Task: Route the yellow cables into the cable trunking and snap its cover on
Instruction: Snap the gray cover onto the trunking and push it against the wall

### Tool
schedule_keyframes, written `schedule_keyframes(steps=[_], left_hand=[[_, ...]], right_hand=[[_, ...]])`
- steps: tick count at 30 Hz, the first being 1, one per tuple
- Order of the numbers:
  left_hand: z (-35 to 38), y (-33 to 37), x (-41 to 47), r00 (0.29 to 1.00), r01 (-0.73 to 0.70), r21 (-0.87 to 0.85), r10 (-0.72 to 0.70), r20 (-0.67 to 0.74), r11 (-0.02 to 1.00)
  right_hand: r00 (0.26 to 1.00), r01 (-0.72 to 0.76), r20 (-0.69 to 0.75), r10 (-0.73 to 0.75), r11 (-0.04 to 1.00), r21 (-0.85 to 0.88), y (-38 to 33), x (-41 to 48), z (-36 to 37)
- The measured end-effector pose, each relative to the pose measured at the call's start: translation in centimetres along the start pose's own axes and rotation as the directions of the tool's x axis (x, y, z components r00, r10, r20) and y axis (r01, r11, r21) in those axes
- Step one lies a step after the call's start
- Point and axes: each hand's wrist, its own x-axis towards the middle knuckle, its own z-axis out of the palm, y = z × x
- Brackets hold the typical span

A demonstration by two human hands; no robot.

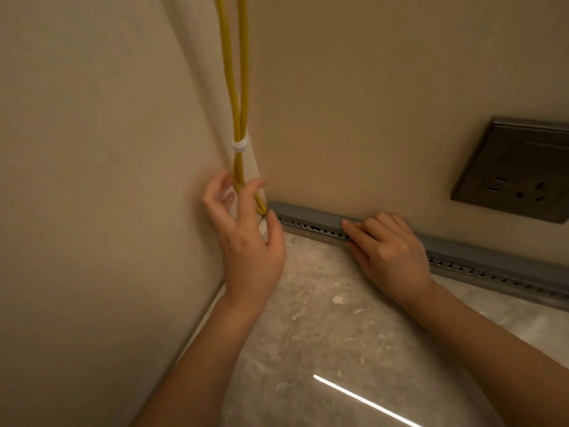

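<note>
Two yellow cables (236, 97) hang down the wall corner, bound by a white tie (239, 146), and run into the left end of the grey cable trunking (311, 218). The trunking lies along the foot of the right wall, its perforated side facing out. My left hand (246, 235) is at the corner with fingers spread around the lower cables, index and thumb touching them near the trunking's end. My right hand (388, 251) rests flat on the trunking, fingers pressing its grey top.
A dark grey wall socket (517, 171) sits on the right wall above the trunking. A marbled stone surface (323, 334) lies below, meeting the left wall at the corner. A bright light reflection streaks across the lower surface.
</note>
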Motion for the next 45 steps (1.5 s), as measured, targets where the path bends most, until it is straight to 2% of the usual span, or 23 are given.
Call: schedule_keyframes(steps=[2, 4, 6, 9, 13, 16, 18, 23, 27, 29, 31, 33, 35, 38, 42, 45], left_hand=[[0.0, 0.8, 1.4, 0.994, 0.058, -0.069, -0.064, -0.094, 0.996], [0.1, 1.4, 2.4, 0.981, 0.186, -0.121, -0.192, -0.037, 0.975], [0.2, 1.7, 3.0, 0.967, 0.250, -0.059, -0.247, 0.053, 0.966], [0.2, 1.5, 4.4, 0.993, 0.064, 0.212, -0.084, 0.088, 0.975], [0.0, 1.5, 7.9, 0.965, -0.044, 0.415, -0.070, 0.255, 0.909], [-0.1, 1.6, 9.4, 0.927, -0.252, 0.576, 0.023, 0.375, 0.777], [-0.4, 1.7, 10.4, 0.913, -0.334, 0.628, 0.076, 0.401, 0.703], [0.2, 2.0, 11.5, 0.879, -0.368, 0.678, 0.001, 0.476, 0.636], [-0.3, 3.0, 11.4, 0.901, -0.319, 0.672, -0.006, 0.434, 0.668], [-0.9, 4.2, 11.3, 0.927, -0.315, 0.674, 0.064, 0.370, 0.669], [-1.4, 5.5, 11.5, 0.923, -0.378, 0.643, 0.219, 0.315, 0.666], [-1.8, 6.2, 12.0, 0.857, -0.507, 0.610, 0.436, 0.276, 0.610], [-1.8, 6.0, 12.5, 0.798, -0.575, 0.627, 0.529, 0.288, 0.526], [-1.7, 5.3, 12.4, 0.804, -0.572, 0.685, 0.473, 0.359, 0.451], [-2.1, 4.1, 12.4, 0.907, -0.420, 0.740, 0.284, 0.313, 0.526], [-2.2, 3.4, 12.7, 0.903, -0.428, 0.726, 0.228, 0.363, 0.539]], right_hand=[[1.000, -0.030, -0.001, 0.030, 0.999, 0.023, -0.1, 0.0, -0.1], [0.998, -0.055, -0.002, 0.055, 0.998, 0.036, -0.3, 0.0, -0.2], [0.997, -0.077, -0.006, 0.077, 0.996, 0.049, -0.5, 0.0, -0.2], [0.996, -0.089, -0.015, 0.090, 0.995, 0.051, -0.5, 0.0, -0.3], [0.995, -0.103, -0.014, 0.104, 0.993, 0.053, -0.6, 0.0, -0.4], [0.993, -0.120, -0.014, 0.121, 0.992, 0.048, -0.7, 0.0, -0.4], [0.992, -0.124, -0.006, 0.124, 0.991, 0.051, -0.7, 0.2, -0.4], [0.991, -0.130, 0.023, 0.129, 0.990, 0.057, -0.7, 0.1, -0.5], [0.990, -0.138, 0.028, 0.137, 0.990, 0.040, -0.8, 0.0, -0.5], [0.990, -0.139, 0.031, 0.138, 0.990, 0.039, -0.7, 0.0, -0.5], [0.989, -0.145, 0.036, 0.144, 0.989, 0.038, -0.6, 0.1, -0.4], [0.987, -0.157, 0.045, 0.156, 0.987, 0.035, -0.6, 0.1, -0.4], [0.986, -0.160, 0.048, 0.159, 0.986, 0.034, -0.7, 0.2, -0.4], [0.987, -0.157, 0.035, 0.156, 0.987, 0.033, -0.7, 0.2, -0.6], [0.988, -0.150, 0.034, 0.149, 0.988, 0.020, -0.7, 0.2, -0.5], [0.989, -0.146, 0.018, 0.145, 0.989, 0.027, -0.7, 0.2, -0.5]])
